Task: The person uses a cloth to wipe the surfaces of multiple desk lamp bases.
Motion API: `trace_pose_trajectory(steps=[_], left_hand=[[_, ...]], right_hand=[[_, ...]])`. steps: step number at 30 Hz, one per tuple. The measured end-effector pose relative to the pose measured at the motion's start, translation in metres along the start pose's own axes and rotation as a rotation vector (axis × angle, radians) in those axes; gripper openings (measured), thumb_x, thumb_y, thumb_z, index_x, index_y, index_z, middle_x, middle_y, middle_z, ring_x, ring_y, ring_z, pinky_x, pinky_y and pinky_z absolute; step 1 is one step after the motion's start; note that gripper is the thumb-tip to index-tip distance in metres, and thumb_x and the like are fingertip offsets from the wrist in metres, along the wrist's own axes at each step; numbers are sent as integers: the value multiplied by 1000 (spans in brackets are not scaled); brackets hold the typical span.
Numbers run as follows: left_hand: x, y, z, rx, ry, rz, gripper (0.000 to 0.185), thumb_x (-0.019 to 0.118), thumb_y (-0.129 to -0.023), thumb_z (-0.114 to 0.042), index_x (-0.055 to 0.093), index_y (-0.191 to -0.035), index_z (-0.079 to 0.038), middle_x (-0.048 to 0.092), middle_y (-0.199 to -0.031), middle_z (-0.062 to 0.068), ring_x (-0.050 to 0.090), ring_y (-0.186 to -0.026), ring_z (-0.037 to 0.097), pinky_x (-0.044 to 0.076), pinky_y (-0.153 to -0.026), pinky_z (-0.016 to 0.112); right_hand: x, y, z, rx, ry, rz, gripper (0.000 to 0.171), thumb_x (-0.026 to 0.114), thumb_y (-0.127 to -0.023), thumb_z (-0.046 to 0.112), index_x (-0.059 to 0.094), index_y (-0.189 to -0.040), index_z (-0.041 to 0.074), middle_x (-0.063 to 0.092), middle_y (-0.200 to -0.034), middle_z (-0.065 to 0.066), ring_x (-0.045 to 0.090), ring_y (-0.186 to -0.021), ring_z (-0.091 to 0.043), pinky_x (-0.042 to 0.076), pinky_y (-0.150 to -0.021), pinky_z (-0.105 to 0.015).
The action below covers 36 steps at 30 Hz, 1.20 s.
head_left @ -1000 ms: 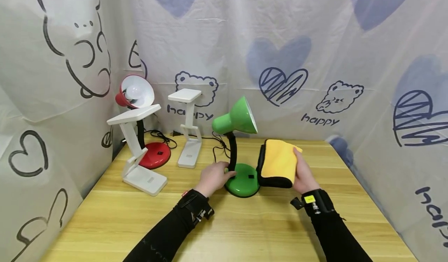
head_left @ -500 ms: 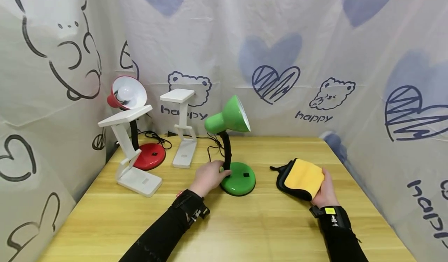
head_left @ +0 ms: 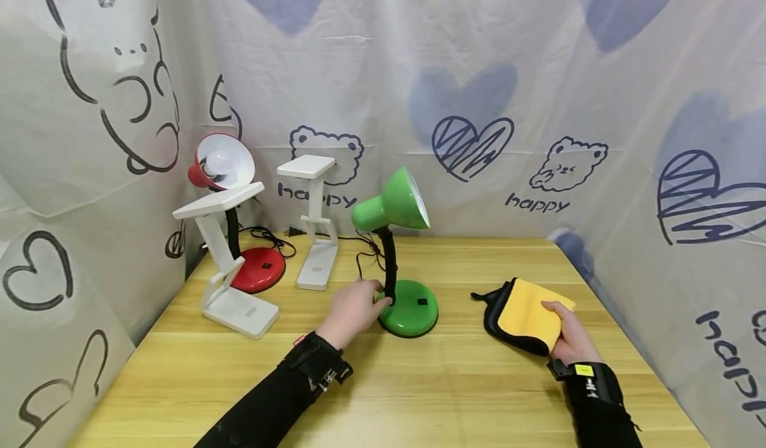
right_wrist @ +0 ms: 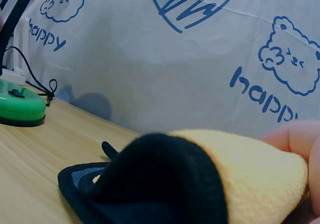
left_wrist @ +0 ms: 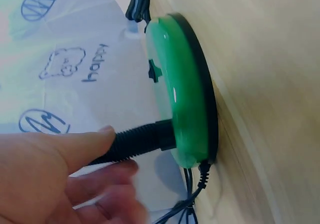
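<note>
A green desk lamp (head_left: 409,308) stands mid-table, its shade (head_left: 395,202) tilted up to the right. My left hand (head_left: 353,307) grips its black flexible neck (left_wrist: 142,140) just above the round base (left_wrist: 182,88), thumb (left_wrist: 75,143) on top and fingers beneath. To the right, a folded yellow cloth with black edging (head_left: 526,310) lies on the table. My right hand (head_left: 568,338) holds its near corner, thumb on the yellow side. In the right wrist view the cloth (right_wrist: 200,184) fills the foreground, a finger (right_wrist: 295,136) is at its right edge, and the lamp base (right_wrist: 20,106) sits far left.
A red lamp (head_left: 258,268) and two white folding lamps (head_left: 230,302) (head_left: 317,262) stand at the back left, with black cables (head_left: 275,238) behind them. Printed curtain walls close in the wooden table (head_left: 419,395) on three sides.
My right hand carried the cloth away from the lamp base, rightward and down onto the table. My left hand stayed at the lamp's neck.
</note>
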State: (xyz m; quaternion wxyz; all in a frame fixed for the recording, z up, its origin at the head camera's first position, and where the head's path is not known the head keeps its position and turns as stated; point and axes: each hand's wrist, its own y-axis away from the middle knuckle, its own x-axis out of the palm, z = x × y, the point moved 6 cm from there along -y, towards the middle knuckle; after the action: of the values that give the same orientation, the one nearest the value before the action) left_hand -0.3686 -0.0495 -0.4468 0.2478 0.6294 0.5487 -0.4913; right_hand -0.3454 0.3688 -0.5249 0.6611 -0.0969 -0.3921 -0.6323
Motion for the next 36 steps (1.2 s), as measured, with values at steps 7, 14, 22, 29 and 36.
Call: trace_pose_trajectory(steps=[7,14,22,29,36], left_hand=[[11,29,-16,152,-54,200,46,70,-94,-43,70,-128,-12,69,-128,14,66,-116,32,53,-96,50],[21,33,-22,191,-61,304,50,62,-99,-47,65,-136,-14,60,-142,18,60,-129,36,48,-107,49],[39,6,-32,194,-58,366,47,58,-102,-42,61,-140,-15,62,-143,3,61,-129,30,47,-108,45],[59,-36,-48,197,-33,392,40,56,-105,-35,60,-142,-19,63,-142,0,61,-130,23,48,-108,40],[75,-68,-72,211,-33,404,40,53,-106,-32,55,-145,-24,60,-145,1,59,-131,24,48,-106,36]], right_hand=[[-14,10,6,32,4,-139,8,46,-107,22,51,-113,21,68,-97,4,67,-93,-10,55,-84,-28],[-23,15,13,23,-44,-169,14,46,-108,23,43,-122,24,67,-97,6,66,-93,-9,54,-86,-26],[-25,14,11,21,-34,-179,20,45,-108,25,39,-127,25,67,-97,7,65,-94,-8,54,-88,-26],[-24,15,8,10,-24,-191,23,45,-108,25,37,-129,27,67,-98,8,65,-95,-6,53,-89,-25],[-22,17,8,9,0,-176,17,43,-108,26,41,-125,24,68,-99,8,65,-96,-6,53,-89,-25]])
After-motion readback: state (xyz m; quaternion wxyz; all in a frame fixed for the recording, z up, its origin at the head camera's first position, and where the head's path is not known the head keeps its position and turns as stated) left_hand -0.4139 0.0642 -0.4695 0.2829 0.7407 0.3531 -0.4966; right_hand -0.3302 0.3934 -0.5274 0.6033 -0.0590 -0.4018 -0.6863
